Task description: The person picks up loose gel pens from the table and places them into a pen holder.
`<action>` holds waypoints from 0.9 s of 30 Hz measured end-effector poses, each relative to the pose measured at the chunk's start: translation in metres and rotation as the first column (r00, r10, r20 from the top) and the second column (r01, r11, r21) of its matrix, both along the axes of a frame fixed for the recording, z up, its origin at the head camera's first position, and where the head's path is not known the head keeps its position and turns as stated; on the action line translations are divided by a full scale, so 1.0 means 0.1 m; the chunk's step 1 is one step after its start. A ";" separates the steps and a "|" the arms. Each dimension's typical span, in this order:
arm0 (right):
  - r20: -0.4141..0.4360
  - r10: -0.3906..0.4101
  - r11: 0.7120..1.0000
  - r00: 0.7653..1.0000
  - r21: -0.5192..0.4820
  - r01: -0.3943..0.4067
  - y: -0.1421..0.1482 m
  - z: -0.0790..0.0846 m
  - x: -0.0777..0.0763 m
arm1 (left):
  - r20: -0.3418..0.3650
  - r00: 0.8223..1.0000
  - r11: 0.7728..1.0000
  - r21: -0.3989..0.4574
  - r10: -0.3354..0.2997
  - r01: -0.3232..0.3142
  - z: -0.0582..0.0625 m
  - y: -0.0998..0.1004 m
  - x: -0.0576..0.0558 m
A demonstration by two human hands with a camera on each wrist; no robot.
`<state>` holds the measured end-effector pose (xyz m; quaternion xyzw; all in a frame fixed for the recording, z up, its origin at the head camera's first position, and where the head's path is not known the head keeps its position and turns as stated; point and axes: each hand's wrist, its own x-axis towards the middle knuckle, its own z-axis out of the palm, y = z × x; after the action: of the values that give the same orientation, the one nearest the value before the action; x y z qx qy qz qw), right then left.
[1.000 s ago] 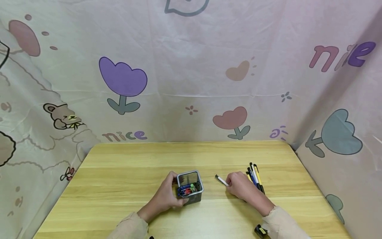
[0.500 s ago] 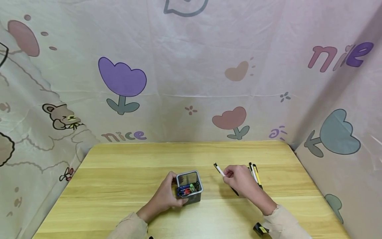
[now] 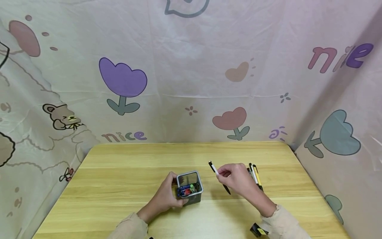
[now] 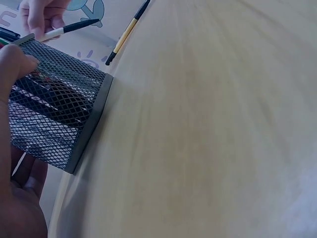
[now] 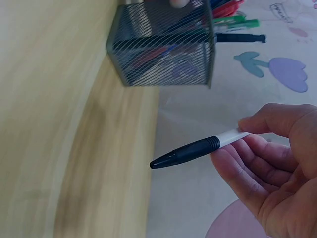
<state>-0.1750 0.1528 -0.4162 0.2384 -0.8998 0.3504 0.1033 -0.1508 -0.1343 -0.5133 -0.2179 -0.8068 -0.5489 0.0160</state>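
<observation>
My left hand [image 3: 165, 196] grips the sides of a black wire-mesh pen holder [image 3: 194, 199], standing on the table. Several pens [image 3: 187, 190] lean inside it, with blue, red and green parts showing over its rim in the right wrist view. Between thumb and fingers, my right hand [image 3: 240, 179] pinches a white pen [image 5: 185, 152] with a black grip. That pen is tilted, its black tip pointing down, raised over the table just right of the holder. In the left wrist view the mesh wall [image 4: 54, 99] shows the pens through it.
Several pens, among them a yellow one [image 3: 257, 176], lie right of my right hand, partly hidden by it. A small black object with a yellow label [image 3: 257, 229] lies by my right sleeve. Printed cloth [image 3: 191, 83] hangs behind the wooden table [image 3: 134, 166].
My right hand has lifted the white pen off the table and carried it left toward the holder, tilting it more upright. My left hand and the holder stay in place.
</observation>
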 end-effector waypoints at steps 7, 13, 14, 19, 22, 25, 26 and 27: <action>-0.021 0.077 0.994 0.997 -0.082 -0.079 -0.07 0.10 0.04 | 0.001 1.000 1.000 -0.007 0.002 -0.002 -0.01 0.00 0.00; -0.012 0.139 0.975 0.990 -0.170 -0.139 -0.14 0.16 0.07 | -0.003 1.000 1.000 -0.006 -0.001 0.001 0.00 0.00 0.00; -0.011 0.145 0.972 0.989 -0.187 -0.144 -0.16 0.17 0.07 | -0.001 1.000 1.000 -0.005 -0.001 0.001 0.00 0.00 0.00; 0.008 0.160 0.953 0.987 -0.262 -0.152 -0.21 0.22 0.09 | -0.001 1.000 1.000 -0.006 0.000 0.000 0.01 0.00 0.00; 0.037 0.142 0.948 0.989 -0.292 -0.125 -0.24 0.27 0.11 | 0.000 1.000 1.000 -0.002 -0.007 0.007 0.02 0.00 0.00; 0.068 0.144 0.936 0.987 -0.334 -0.113 -0.30 0.36 0.18 | 0.006 1.000 1.000 0.003 -0.010 0.010 0.02 0.00 0.00; 0.074 0.150 0.930 0.986 -0.349 -0.115 -0.32 0.40 0.20 | 0.008 1.000 1.000 0.003 -0.010 0.010 0.02 0.00 0.00; 0.079 0.159 0.924 0.984 -0.362 -0.120 -0.34 0.44 0.22 | 0.009 1.000 1.000 0.002 -0.009 0.009 0.02 0.00 0.00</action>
<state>-0.1530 0.1193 -0.3722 0.2600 -0.8065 0.5262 0.0715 -0.1507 -0.1347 -0.5110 -0.2192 -0.8053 -0.5507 0.0101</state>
